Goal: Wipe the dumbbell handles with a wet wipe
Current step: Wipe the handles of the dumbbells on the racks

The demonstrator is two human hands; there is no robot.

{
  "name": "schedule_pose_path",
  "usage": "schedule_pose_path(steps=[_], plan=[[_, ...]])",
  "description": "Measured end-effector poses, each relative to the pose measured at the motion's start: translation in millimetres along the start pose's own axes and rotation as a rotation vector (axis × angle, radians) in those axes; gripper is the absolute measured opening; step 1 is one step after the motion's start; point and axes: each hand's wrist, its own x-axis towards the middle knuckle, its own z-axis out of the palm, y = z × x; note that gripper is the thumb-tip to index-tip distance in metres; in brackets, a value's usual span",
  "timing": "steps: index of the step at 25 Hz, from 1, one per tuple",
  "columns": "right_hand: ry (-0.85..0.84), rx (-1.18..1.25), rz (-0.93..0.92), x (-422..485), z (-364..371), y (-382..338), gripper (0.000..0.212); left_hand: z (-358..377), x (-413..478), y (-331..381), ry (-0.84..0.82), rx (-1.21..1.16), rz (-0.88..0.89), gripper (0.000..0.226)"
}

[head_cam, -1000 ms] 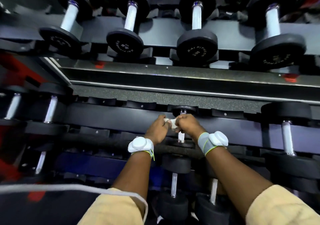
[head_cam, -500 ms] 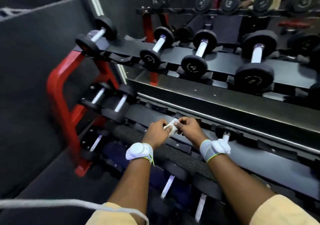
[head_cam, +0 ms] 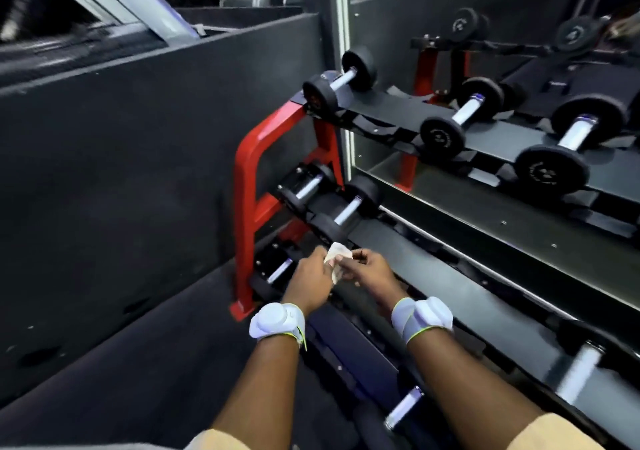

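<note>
fingers (head_cam: pixel 321 257) of the left hand (head_cam: pixel 310 278) and of the right hand (head_cam: pixel 372 271) curl in toward each other and pinch a small crumpled wet wipe (head_cam: pixel 336 252) between them, with the two hands almost touching. the wipe is held in the air in front of the rack (head_cam: pixel 247 186), whose end frame is red. it sits just below and in front of the nearest dumbbell (head_cam: pixel 347 211) on the middle shelf, and whether it touches the black weight there is hard to tell; it is clear of the bright handle. a second dumbbell (head_cam: pixel 306 188) lies just left of that one on the same shelf. on the lowest shelf, just left of the left hand, a low dumbbell (head_cam: pixel 280 271) shows a short shiny handle between black weights. the top-shelf dumbbells (head_cam: pixel 464 111) lie in a row, growing larger toward the right. further right on the middle shelf a blurred dumbbell (head_cam: pixel 580 373) lies well apart from the hands. each wrist wears a white band with a round pod, the left band (head_cam: pixel 277 321) and the right band (head_cam: pixel 422 318). pale yellow sleeves (head_cam: pixel 221 441) show at the bottom edge, and the dark floor (head_cam: pixel 138 363) spreads out to the left of the rack
</note>
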Motion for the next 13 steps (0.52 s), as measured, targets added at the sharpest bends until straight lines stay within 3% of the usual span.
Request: schedule_pose_path(steps=[3, 8, 13], plan=[[-0.064, 0.006, 0.011, 39, 51, 1, 0.008, -30, 29, -34, -0.029, -0.019, -0.025, 0.007], [0.063, -0.029, 0.002, 121, 129, 0, 0.015, -87, 118, -106, -0.116, 0.015, -0.033, 0.014], [0.185, -0.045, 0.018, 177, 151, -13, 0.013, -101, 200, -135, -0.186, 0.027, 0.085, 0.014]])
